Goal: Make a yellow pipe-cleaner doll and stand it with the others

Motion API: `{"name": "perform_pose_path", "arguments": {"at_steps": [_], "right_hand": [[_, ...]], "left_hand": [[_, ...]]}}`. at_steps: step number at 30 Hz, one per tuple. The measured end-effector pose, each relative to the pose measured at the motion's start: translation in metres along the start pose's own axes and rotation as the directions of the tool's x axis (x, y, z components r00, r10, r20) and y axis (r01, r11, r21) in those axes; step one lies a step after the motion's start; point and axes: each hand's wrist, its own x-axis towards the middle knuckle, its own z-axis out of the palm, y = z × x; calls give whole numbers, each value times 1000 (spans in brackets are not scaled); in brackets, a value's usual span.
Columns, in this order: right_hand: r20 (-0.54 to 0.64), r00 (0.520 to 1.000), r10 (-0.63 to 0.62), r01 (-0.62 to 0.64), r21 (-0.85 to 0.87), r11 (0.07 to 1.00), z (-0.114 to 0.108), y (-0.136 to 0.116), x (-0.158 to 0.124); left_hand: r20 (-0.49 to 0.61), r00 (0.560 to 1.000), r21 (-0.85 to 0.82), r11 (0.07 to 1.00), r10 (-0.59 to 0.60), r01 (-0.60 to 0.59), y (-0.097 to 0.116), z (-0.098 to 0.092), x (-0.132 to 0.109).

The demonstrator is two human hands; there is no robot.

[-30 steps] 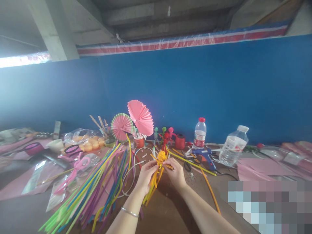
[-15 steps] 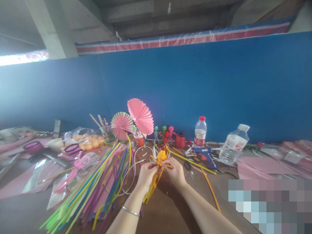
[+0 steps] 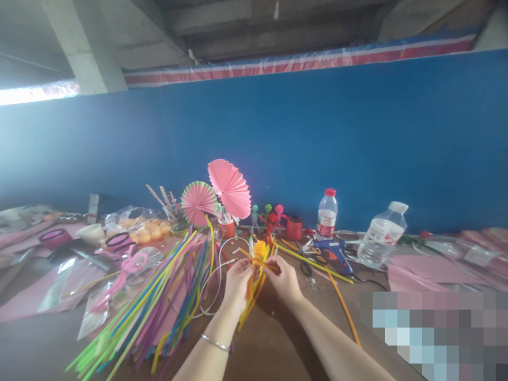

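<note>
My left hand (image 3: 237,283) and my right hand (image 3: 286,279) are both closed on a yellow-orange pipe-cleaner figure (image 3: 259,251) held just above the brown table (image 3: 273,338). The figure has a round coiled head on top and long strands (image 3: 248,306) trailing down between my wrists. Thin arms of it stick out sideways past my fingers. A silver bangle (image 3: 215,344) circles my left wrist.
A big fan of coloured pipe cleaners (image 3: 159,301) lies left of my hands. Behind are pink paper fans (image 3: 230,188), small pipe-cleaner figures (image 3: 270,217), a red spool (image 3: 293,228), two water bottles (image 3: 326,214) (image 3: 381,235), a blue glue gun (image 3: 333,250), scissors (image 3: 305,268) and pink paper (image 3: 428,270).
My hands with the yellow-orange figure have drifted slightly up and away from me; the fingers keep working at its middle. Nothing else on the table moved.
</note>
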Motion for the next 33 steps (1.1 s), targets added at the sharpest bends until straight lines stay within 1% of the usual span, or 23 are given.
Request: {"name": "perform_pose_path", "arguments": {"at_steps": [2,4,6,8,11,14,17,19,22,24,26,28,30,33], "right_hand": [[39,999,5,-4,-13,1000,0,-2,0],[37,999,33,-34,33,999,1,-2,0],[15,995,97,-98,121,988,3,0,0],[23,986,162,-164,158,974,5,4,0],[92,981,169,-176,70,982,5,9,1],[192,969,155,-159,5,987,2,12,5],[305,942,139,-149,11,989,-3,15,10],[361,927,101,-107,-4,994,-8,16,14],[337,940,55,-41,-51,998,-16,17,20],[323,946,37,-16,-67,998,-22,18,24],[331,943,47,-18,-89,996,-27,18,28],[327,940,94,-49,-142,989,-33,18,33],[325,935,142,-81,-193,978,-38,17,36],[389,908,159,-68,-238,969,-45,11,40]], "left_hand": [[-21,999,-1,999,39,-39,0,-1,0],[-42,996,12,996,84,-84,1,-1,0],[-71,990,23,992,122,-121,2,-1,0],[-96,986,22,991,137,-135,2,-1,1],[-108,982,32,988,156,-154,3,-2,3],[-84,977,91,977,198,-191,4,-3,3],[-10,962,241,935,272,-261,8,-4,0],[75,944,383,865,320,-324,13,-3,-4],[239,906,551,719,349,-423,19,0,-11],[341,866,606,619,365,-500,21,2,-13],[416,831,642,528,369,-556,22,4,-14],[461,822,684,456,334,-569,21,4,-15],[505,827,721,405,249,-562,20,4,-15],[559,821,740,377,113,-556,18,4,-18]]}}
